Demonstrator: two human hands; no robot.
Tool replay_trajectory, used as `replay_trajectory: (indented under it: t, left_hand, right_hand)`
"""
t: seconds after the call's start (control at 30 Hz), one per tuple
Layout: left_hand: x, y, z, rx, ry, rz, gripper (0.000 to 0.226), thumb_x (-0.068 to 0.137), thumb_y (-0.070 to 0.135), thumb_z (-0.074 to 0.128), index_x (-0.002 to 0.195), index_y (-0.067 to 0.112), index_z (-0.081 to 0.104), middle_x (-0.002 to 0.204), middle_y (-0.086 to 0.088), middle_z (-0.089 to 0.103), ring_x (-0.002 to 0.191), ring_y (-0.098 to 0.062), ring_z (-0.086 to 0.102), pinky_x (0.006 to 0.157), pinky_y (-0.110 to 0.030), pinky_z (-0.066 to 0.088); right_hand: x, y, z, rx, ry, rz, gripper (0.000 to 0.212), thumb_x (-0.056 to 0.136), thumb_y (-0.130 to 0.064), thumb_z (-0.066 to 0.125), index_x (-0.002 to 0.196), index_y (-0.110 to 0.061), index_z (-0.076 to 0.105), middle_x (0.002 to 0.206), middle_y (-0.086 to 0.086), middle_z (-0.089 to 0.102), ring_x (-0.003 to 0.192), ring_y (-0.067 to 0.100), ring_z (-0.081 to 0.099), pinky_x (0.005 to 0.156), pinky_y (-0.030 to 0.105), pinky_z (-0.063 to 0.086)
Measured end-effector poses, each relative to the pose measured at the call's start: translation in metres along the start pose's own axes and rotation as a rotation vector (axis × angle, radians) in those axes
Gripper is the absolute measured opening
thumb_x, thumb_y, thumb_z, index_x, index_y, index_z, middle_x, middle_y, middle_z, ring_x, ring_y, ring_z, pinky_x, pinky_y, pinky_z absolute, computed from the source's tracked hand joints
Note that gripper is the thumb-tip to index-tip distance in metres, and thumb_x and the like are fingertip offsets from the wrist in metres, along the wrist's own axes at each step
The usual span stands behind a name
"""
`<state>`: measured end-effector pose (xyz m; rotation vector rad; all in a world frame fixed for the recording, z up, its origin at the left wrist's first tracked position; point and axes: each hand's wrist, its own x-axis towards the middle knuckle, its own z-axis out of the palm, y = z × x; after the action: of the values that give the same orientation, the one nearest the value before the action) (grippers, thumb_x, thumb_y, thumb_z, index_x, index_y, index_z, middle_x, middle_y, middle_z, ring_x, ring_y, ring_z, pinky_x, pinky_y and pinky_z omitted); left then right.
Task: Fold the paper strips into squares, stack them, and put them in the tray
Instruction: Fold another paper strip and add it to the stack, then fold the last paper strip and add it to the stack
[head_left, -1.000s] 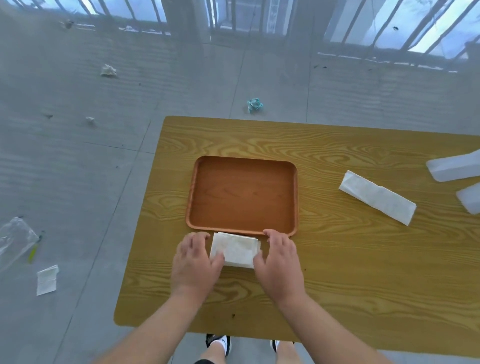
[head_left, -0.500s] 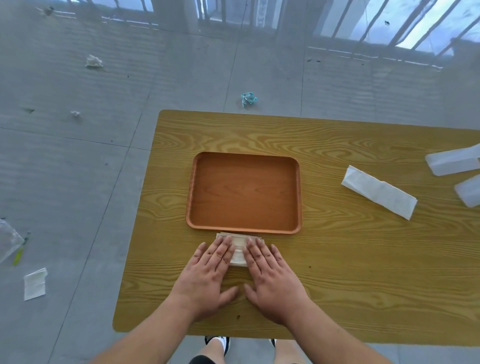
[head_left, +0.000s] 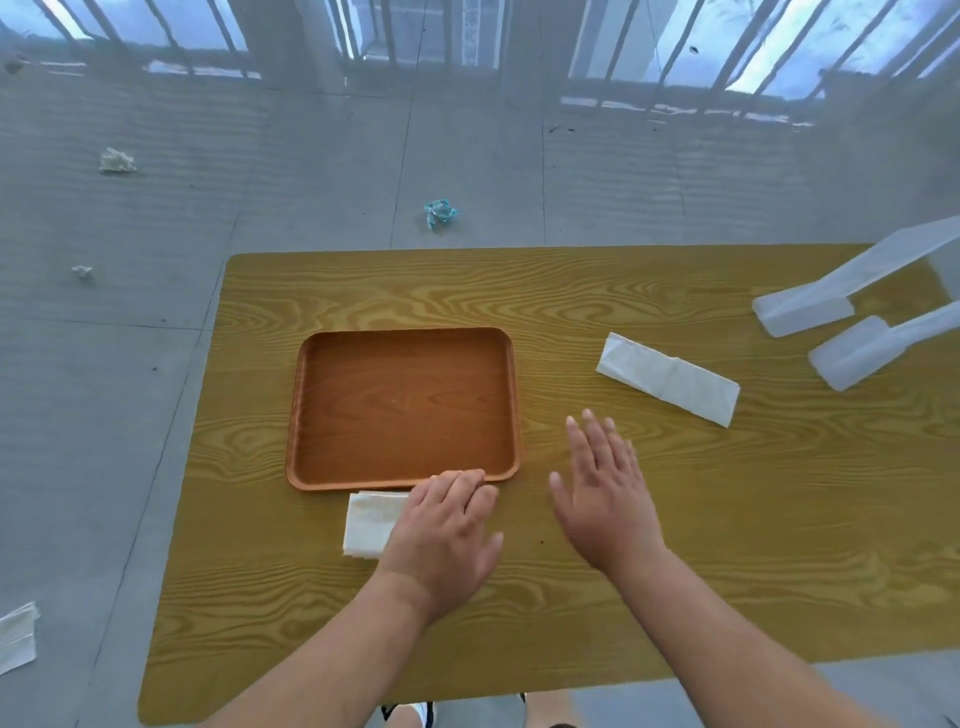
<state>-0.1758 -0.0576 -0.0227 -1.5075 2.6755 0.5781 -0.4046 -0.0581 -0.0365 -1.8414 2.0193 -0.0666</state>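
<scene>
Grip status: the left hand (head_left: 441, 540) lies flat, palm down, on the folded paper square (head_left: 371, 525), pressing rather than clasping it, while the right hand (head_left: 605, 493) hovers open with fingers spread and holds nothing. The square sits on the counter (head_left: 571, 597) just outside the near rim of the tray (head_left: 405, 405), its right part hidden under the left hand; its edges suggest several layers, though a count cannot be made. The tray holds nothing. An unfolded paper strip (head_left: 670, 379) lies flat and angled on the counter, to the right of the tray and well apart from it, beyond the right hand's fingertips. Judgement: one fold is finished and being held down, and the step in hand is fetching the next strip. The next move calls for the right hand to travel on to that strip, lift or slide it by a thin edge, and bring it to the clear counter in front of the tray for folding. Two translucent plastic pieces (head_left: 831, 322) stand further right of the tray, behind the strip, and do not block the route. Crumpled scraps lie on the floor (head_left: 130, 415) beyond the tray, clear of the work. No obstruction noted.
</scene>
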Motion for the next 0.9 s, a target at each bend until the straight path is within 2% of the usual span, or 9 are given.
replay_trajectory:
  t: [0.17, 0.27, 0.43, 0.5, 0.57, 0.63, 0.77, 0.83, 0.9]
  left_hand:
    - [0.064, 0.052, 0.009, 0.017, -0.097, 0.001, 0.067, 0.101, 0.057, 0.041, 0.156, 0.019, 0.042, 0.167, -0.005, 0.036, 0.153, -0.025, 0.030, 0.128, -0.047, 0.020]
    - [0.085, 0.071, 0.019, 0.054, -0.144, 0.004, 0.070, 0.103, 0.059, 0.034, 0.161, 0.020, 0.031, 0.172, -0.003, 0.024, 0.157, -0.022, 0.018, 0.130, -0.045, 0.011]
    - [0.079, 0.085, 0.028, 0.093, -0.179, 0.009, 0.070, 0.105, 0.056, 0.026, 0.165, 0.019, 0.023, 0.176, -0.004, 0.012, 0.161, -0.023, 0.007, 0.130, -0.045, 0.002]
    - [0.063, 0.086, 0.031, 0.088, -0.182, 0.043, 0.069, 0.105, 0.051, 0.027, 0.164, 0.017, 0.028, 0.175, -0.006, 0.014, 0.161, -0.025, 0.010, 0.130, -0.047, 0.007]
    - [0.042, 0.087, 0.035, 0.105, -0.161, 0.112, 0.065, 0.101, 0.045, 0.035, 0.154, 0.011, 0.050, 0.167, -0.012, 0.036, 0.155, -0.029, 0.032, 0.126, -0.051, 0.029]
    - [0.022, 0.085, 0.045, 0.142, -0.119, 0.151, 0.061, 0.096, 0.041, 0.040, 0.141, 0.009, 0.065, 0.154, -0.013, 0.055, 0.144, -0.030, 0.051, 0.118, -0.051, 0.042]
    - [0.002, 0.082, 0.054, 0.163, -0.032, 0.108, 0.063, 0.094, 0.045, 0.041, 0.137, 0.008, 0.069, 0.148, -0.012, 0.062, 0.138, -0.029, 0.058, 0.115, -0.047, 0.036]
    - [0.005, 0.084, 0.049, 0.129, -0.043, -0.033, 0.065, 0.097, 0.053, 0.041, 0.140, 0.009, 0.065, 0.145, -0.011, 0.064, 0.133, -0.032, 0.061, 0.111, -0.048, 0.045]
    - [0.014, 0.089, 0.042, 0.025, -0.043, -0.303, 0.066, 0.097, 0.063, 0.044, 0.140, 0.015, 0.059, 0.135, -0.006, 0.062, 0.121, -0.027, 0.059, 0.100, -0.045, 0.051]
  right_hand:
    - [0.061, 0.087, -0.033, -0.167, -0.090, 0.179, 0.077, 0.104, -0.056, 0.024, 0.163, -0.017, -0.008, 0.172, 0.011, -0.013, 0.156, 0.032, -0.016, 0.127, 0.053, -0.003]
    - [0.070, 0.106, -0.033, -0.163, -0.201, 0.130, 0.077, 0.104, -0.059, 0.022, 0.163, -0.018, -0.004, 0.172, 0.011, -0.010, 0.157, 0.032, -0.010, 0.127, 0.053, 0.002]
    - [0.010, 0.093, -0.013, -0.102, -0.214, 0.013, 0.075, 0.105, -0.057, 0.026, 0.164, -0.018, 0.000, 0.171, 0.011, -0.013, 0.157, 0.030, -0.015, 0.127, 0.051, -0.002]
    - [-0.030, 0.076, 0.000, -0.061, -0.231, -0.032, 0.073, 0.105, -0.055, 0.025, 0.164, -0.019, 0.001, 0.169, 0.010, -0.016, 0.156, 0.031, -0.017, 0.127, 0.052, -0.003]
    - [-0.068, 0.054, 0.016, -0.031, -0.260, -0.086, 0.070, 0.105, -0.049, 0.024, 0.164, -0.017, 0.004, 0.167, 0.009, -0.014, 0.157, 0.035, -0.013, 0.126, 0.055, 0.000]
    - [-0.098, 0.034, 0.028, -0.021, -0.269, -0.142, 0.068, 0.104, -0.041, 0.033, 0.163, -0.012, 0.016, 0.168, 0.013, 0.000, 0.157, 0.039, 0.003, 0.126, 0.057, 0.004]
    - [-0.116, 0.026, 0.031, -0.032, -0.201, -0.155, 0.065, 0.098, -0.036, 0.045, 0.157, -0.008, 0.037, 0.164, 0.017, 0.032, 0.152, 0.038, 0.026, 0.117, 0.049, 0.011]
    - [-0.111, 0.040, 0.027, -0.046, -0.154, -0.114, 0.068, 0.100, -0.037, 0.038, 0.161, -0.009, 0.026, 0.168, 0.017, 0.020, 0.156, 0.037, 0.012, 0.120, 0.049, 0.005]
    - [-0.106, 0.057, 0.023, -0.056, -0.187, -0.052, 0.070, 0.103, -0.041, 0.029, 0.163, -0.011, 0.008, 0.172, 0.015, 0.001, 0.157, 0.034, -0.007, 0.125, 0.050, -0.006]
